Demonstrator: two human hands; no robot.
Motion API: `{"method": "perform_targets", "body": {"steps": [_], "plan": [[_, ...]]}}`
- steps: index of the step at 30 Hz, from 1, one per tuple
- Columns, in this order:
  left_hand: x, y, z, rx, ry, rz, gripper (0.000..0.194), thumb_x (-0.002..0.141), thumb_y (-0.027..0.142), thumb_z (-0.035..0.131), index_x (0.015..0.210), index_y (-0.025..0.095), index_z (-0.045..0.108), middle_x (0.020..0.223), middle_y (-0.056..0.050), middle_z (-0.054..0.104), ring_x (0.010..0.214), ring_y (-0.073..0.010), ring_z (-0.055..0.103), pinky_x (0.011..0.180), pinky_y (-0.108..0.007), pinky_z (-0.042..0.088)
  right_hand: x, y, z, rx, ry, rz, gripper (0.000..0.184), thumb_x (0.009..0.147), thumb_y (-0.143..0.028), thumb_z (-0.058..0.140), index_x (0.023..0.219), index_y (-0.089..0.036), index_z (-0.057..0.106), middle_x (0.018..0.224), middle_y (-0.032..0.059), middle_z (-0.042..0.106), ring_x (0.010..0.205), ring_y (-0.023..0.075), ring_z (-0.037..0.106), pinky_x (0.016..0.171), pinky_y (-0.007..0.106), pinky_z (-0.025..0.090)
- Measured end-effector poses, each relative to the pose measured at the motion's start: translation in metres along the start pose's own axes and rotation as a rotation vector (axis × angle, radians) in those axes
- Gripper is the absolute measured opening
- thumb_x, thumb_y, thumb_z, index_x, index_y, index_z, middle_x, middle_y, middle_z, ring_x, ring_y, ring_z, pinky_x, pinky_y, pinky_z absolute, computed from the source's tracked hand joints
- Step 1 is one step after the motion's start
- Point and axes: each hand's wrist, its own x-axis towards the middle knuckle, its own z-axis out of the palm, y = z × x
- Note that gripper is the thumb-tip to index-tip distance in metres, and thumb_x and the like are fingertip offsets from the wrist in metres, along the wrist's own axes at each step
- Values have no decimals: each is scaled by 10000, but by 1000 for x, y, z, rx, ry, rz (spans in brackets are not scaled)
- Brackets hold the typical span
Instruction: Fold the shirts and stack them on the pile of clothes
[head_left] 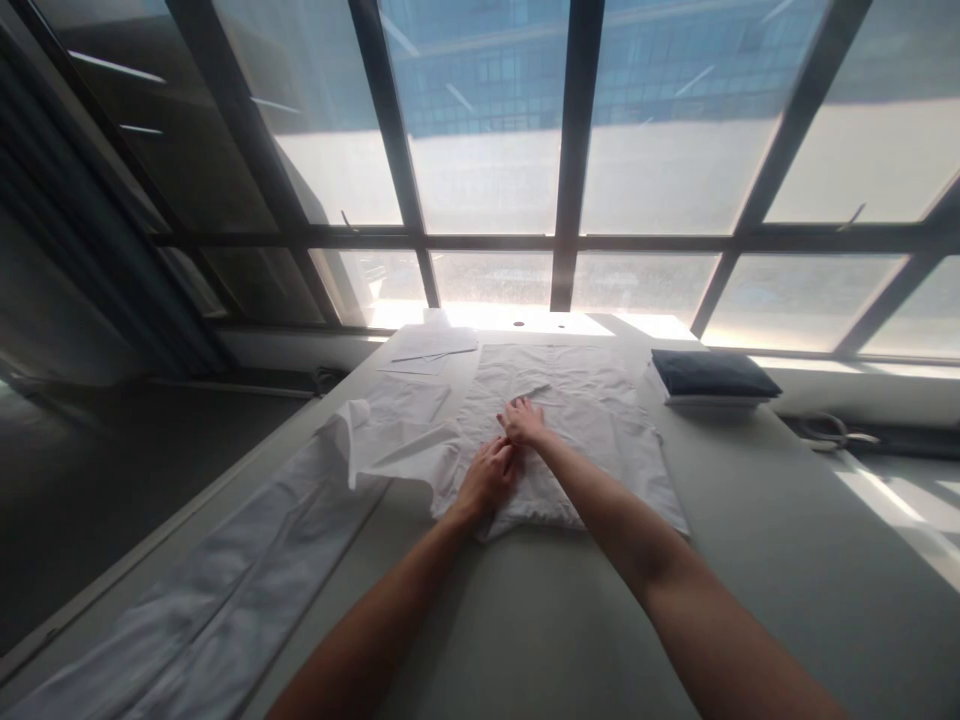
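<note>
A white garment (615, 450) lies spread and wrinkled on the pale table. Its left part (405, 452) stands up loosely in a raised fold. My left hand (489, 478) is on the cloth near the middle, fingers bent together on the fabric; their tips are partly hidden beside the other hand. Just above and touching it, my right hand (523, 420) rests on the garment with its fingers apart. The right wrist crosses close over the left fingertips.
More white cloth (217, 600) runs lengthwise along the table's left side. White sheets (435, 345) lie at the back left. A dark folded cloth (712, 374) tops a white stack at the right. Beyond the table (757, 560) stand large windows (491, 180); a curtain (97, 200) hangs left.
</note>
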Motion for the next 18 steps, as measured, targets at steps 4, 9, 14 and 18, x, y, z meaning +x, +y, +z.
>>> {"method": "perform_targets", "body": {"steps": [4,9,14,18], "plan": [[0,0,0,65,-16,-1,317,1003,213,503,1255,211,695,1440,-122,611,1387,-285,511,1214,-486,344,-4,2,-10,193,121,-37,633,1053,-457,418,1525,-38,453,1633,232,357,1549,310,249,1252,526,134],[0,0,0,82,-57,-27,368,983,195,523,1320,174,668,1488,-144,576,1432,-289,476,1239,-477,307,-48,47,-66,475,349,-103,726,1069,-554,152,1561,-91,416,1602,158,444,1447,248,431,1155,433,384],[2,-1,-1,112,-69,-45,402,955,171,530,1334,159,663,1493,-145,576,1439,-278,475,1245,-451,300,-126,134,-159,1139,591,-210,548,967,-635,441,1330,-289,661,1424,69,639,1337,277,541,996,468,514],[3,-4,0,112,-50,-20,406,943,175,528,1322,150,672,1485,-142,584,1427,-269,488,1236,-430,322,-189,210,-234,1300,774,-125,461,951,-607,475,1114,-268,741,1274,70,701,1153,253,636,850,406,559]]}}
